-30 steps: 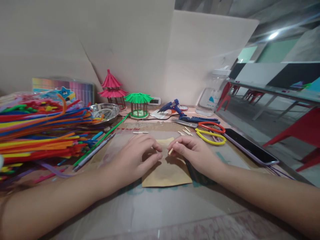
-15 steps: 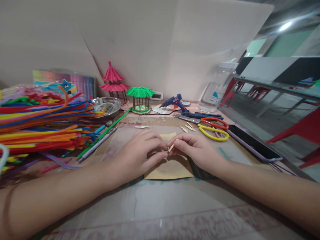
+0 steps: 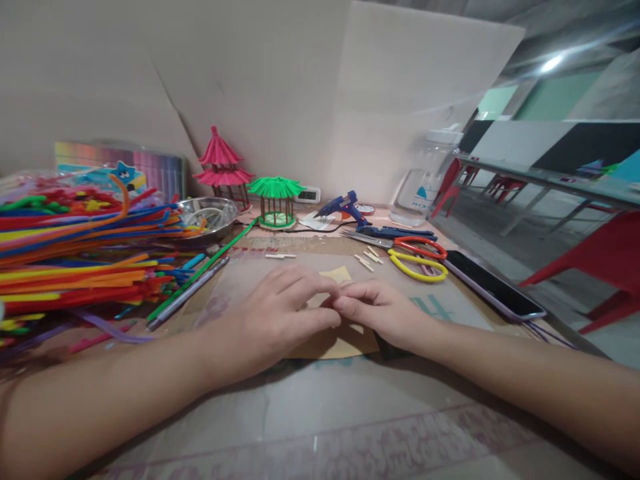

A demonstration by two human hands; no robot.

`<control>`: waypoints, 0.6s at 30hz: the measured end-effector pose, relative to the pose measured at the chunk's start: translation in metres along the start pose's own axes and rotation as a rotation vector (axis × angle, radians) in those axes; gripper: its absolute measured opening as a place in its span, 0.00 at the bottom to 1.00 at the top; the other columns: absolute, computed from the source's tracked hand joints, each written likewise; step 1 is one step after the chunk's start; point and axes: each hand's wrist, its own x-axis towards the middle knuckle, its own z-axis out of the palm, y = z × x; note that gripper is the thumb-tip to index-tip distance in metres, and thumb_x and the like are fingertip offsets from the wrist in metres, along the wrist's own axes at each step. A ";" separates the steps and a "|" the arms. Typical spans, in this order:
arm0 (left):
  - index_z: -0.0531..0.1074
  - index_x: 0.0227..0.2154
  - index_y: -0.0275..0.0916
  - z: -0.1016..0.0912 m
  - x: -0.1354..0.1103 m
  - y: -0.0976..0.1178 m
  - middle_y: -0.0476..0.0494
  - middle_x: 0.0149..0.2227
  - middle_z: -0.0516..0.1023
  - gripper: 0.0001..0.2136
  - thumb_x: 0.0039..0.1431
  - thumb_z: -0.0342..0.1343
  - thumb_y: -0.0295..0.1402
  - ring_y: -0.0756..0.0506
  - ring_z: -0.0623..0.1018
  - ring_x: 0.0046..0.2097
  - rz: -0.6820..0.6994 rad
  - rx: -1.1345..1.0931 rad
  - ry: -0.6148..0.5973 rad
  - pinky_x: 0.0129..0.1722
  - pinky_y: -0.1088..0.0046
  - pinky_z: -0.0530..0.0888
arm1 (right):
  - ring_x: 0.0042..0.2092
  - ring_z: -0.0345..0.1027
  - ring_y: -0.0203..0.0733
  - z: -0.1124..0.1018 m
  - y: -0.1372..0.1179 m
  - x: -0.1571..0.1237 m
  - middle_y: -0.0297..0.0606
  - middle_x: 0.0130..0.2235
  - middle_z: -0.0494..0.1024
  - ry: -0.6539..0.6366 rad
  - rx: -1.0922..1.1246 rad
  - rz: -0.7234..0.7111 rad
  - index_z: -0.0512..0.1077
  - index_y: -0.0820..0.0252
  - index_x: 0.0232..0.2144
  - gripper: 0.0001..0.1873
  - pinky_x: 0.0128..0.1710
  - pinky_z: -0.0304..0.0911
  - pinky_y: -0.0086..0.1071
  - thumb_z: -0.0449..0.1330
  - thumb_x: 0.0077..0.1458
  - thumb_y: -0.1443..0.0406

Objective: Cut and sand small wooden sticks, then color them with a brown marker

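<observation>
Over a sheet of yellow paper (image 3: 343, 348), my two hands meet at the fingertips. The fingers of my left hand (image 3: 290, 307) curl with thumb and forefinger drawn toward my right fingertips; what they hold, if anything, is hidden. My right hand (image 3: 380, 308) pinches with thumb and forefinger where a short wooden stick showed a moment ago; the stick is now covered by the fingers. Beyond the paper lie several short wooden sticks (image 3: 369, 258) on the right and a few more short sticks (image 3: 280, 256) on the left.
Bundles of pipe cleaners (image 3: 90, 280) crowd the left, near a metal bowl (image 3: 213, 223). Behind stand a green-roofed model hut (image 3: 277, 200), a pink tiered model (image 3: 223, 167) and a glue gun (image 3: 345, 207). Scissors (image 3: 417, 263), a phone (image 3: 495, 287) and a bottle (image 3: 420, 187) are right.
My hands have drawn closer together at the fingertips, and the stick that showed between them is now hidden. The view has shifted slightly to the right.
</observation>
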 end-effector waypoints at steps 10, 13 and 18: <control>0.73 0.49 0.38 -0.002 -0.001 0.001 0.38 0.58 0.74 0.14 0.74 0.42 0.29 0.40 0.71 0.56 0.180 0.093 -0.027 0.58 0.59 0.67 | 0.39 0.73 0.43 0.000 0.007 0.000 0.38 0.35 0.80 -0.034 0.011 0.044 0.79 0.58 0.33 0.21 0.42 0.68 0.36 0.59 0.59 0.48; 0.73 0.45 0.36 -0.002 0.000 0.002 0.38 0.55 0.77 0.12 0.73 0.44 0.28 0.41 0.73 0.54 0.172 0.070 0.011 0.57 0.61 0.68 | 0.38 0.74 0.43 0.000 0.003 -0.001 0.39 0.34 0.81 -0.035 -0.109 -0.031 0.79 0.58 0.32 0.21 0.41 0.70 0.36 0.55 0.62 0.50; 0.73 0.39 0.40 0.002 -0.001 0.000 0.48 0.38 0.81 0.06 0.69 0.51 0.27 0.49 0.79 0.40 -0.250 -0.244 0.121 0.41 0.74 0.74 | 0.51 0.75 0.47 -0.041 -0.010 0.004 0.42 0.49 0.82 0.191 -0.612 -0.200 0.78 0.56 0.48 0.16 0.53 0.67 0.42 0.56 0.64 0.59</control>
